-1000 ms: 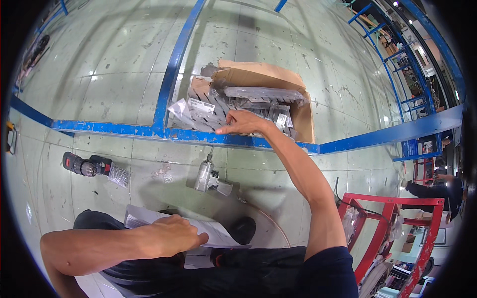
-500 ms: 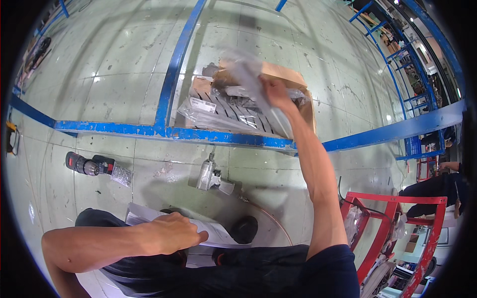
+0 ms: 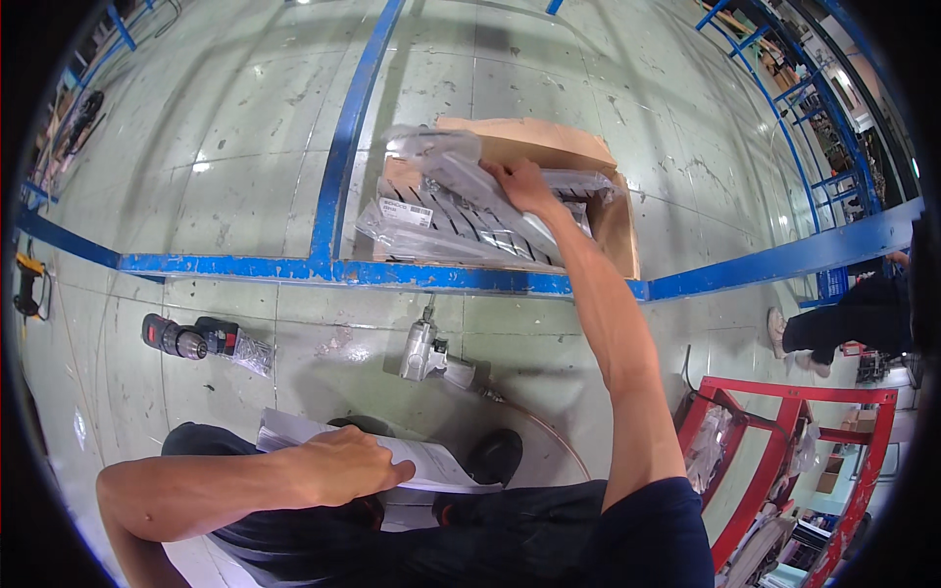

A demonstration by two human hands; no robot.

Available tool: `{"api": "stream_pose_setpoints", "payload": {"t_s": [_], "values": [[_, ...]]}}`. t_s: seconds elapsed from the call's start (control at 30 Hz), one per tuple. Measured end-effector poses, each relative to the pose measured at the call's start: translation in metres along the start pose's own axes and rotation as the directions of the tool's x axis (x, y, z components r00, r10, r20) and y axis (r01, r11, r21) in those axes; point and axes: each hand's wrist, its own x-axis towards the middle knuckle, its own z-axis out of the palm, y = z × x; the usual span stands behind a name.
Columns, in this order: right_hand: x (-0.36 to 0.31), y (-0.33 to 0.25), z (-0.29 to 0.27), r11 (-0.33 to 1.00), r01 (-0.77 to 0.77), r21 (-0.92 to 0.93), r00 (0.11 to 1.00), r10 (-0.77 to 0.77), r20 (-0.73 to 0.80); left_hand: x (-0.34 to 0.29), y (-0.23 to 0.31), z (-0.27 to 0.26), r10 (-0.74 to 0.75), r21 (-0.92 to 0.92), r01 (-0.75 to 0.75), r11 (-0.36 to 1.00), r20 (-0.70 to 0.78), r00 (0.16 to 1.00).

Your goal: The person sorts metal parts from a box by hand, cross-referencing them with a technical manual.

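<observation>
Beyond a blue metal frame bar [image 3: 441, 275] lies an open cardboard box [image 3: 564, 140] holding several parts in clear plastic bags. My right hand [image 3: 524, 186] reaches over the bar into the box, its fingers closed on a long grey part in a clear plastic bag [image 3: 461, 174]. That part slants across the other bagged parts, its far end toward the box's left side. Close to my body, my left hand [image 3: 353, 465] is closed on a stack of printed paper sheets [image 3: 431, 465] above my lap; its fingertips are partly hidden.
On the floor between me and the bar lie a cordless drill [image 3: 176, 336], a small bag of hardware [image 3: 253, 355] and a silver air tool [image 3: 421, 351] with a hose [image 3: 534, 419]. A red metal frame [image 3: 774, 392] stands at the right. Another person's legs [image 3: 853, 314] show behind it.
My right hand has moved slightly left, and the bagged part, blurred and raised before, now lies lower across the box. My left hand still holds the papers. The view has shifted a little.
</observation>
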Motion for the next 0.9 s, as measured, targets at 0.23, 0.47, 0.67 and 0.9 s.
{"api": "stream_pose_setpoints", "payload": {"t_s": [0.23, 0.47, 0.67, 0.9], "values": [[0.004, 0.012, 0.021, 0.995, -0.027, -0.099, 0.98, 0.046, 0.194, 0.003, -0.005, 0.0, -0.016, -0.013, 0.017, 1.0, 0.048, 0.999], [-0.006, 0.008, 0.037, 0.965, 0.037, -0.258, 0.977, -0.089, -0.191, -0.006, 0.009, 0.002, -0.075, -0.054, 0.078, 0.996, 0.052, 0.996], [-0.013, 0.002, -0.002, 0.944, 0.154, -0.291, 0.952, -0.221, -0.213, 0.004, -0.003, 0.002, -0.025, -0.028, 0.026, 0.999, 0.052, 0.998], [-0.005, -0.006, -0.058, 0.991, 0.049, 0.126, 0.995, -0.059, 0.077, -0.021, 0.019, 0.0, -0.117, 0.007, 0.117, 0.993, 0.033, 0.993]]}}
